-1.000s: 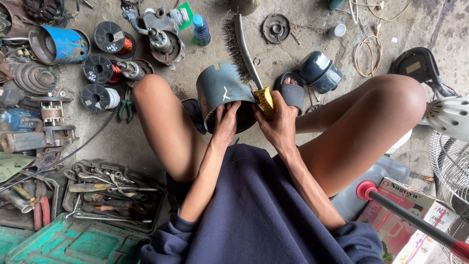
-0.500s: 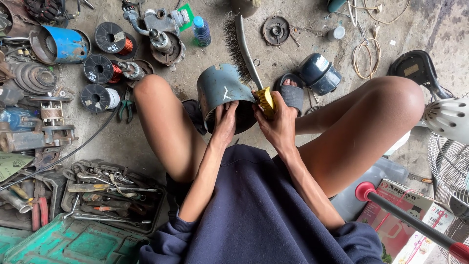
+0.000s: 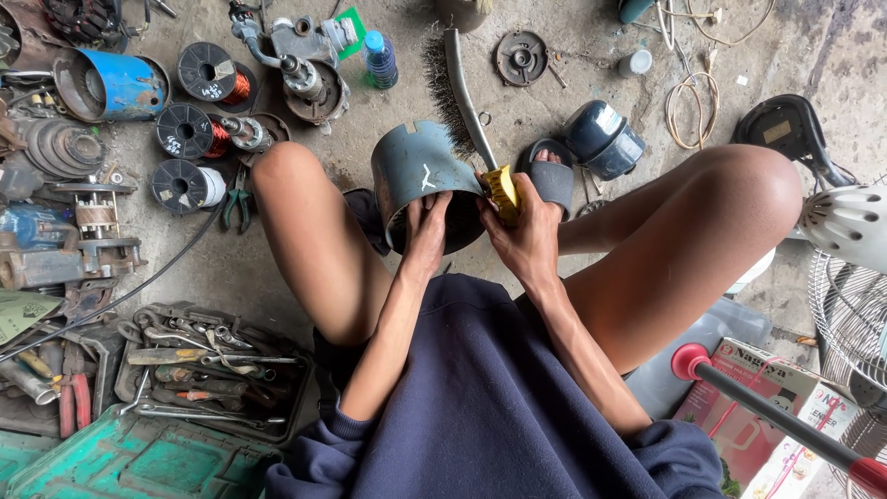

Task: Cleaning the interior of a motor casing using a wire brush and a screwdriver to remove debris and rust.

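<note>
The person sits low on the concrete floor point(image 3: 591, 83) with knees spread, and a grey-blue metal cylinder housing point(image 3: 420, 180) stands between them, its open mouth tilted toward the body so the inside can be reached. The left hand point(image 3: 428, 220) is closed over the near rim, fingers hooked into the opening — this seems to steady the housing against whatever the other hand does. The right hand point(image 3: 528, 231) is clenched around a yellow handle point(image 3: 504, 192) pressed to the right side of the rim; which tool it belongs to I cannot tell. A long wire brush point(image 3: 453, 88) lies on the floor just beyond, its shaft running up to the yellow handle, so they may be one piece.

Spare parts are spread within arm's reach: copper-wire spools point(image 3: 199, 129) and a blue can point(image 3: 111, 85) at far left, an open tray of wrenches and screwdrivers point(image 3: 203, 365) at near left, a dark motor casing point(image 3: 601, 139) beyond the sandalled foot point(image 3: 552, 176), a white fan point(image 3: 850, 231) at right.

Against the frames half a second and a second earlier, almost nothing differs — both hands keep the same grip and the housing has not turned or shifted noticeably.
</note>
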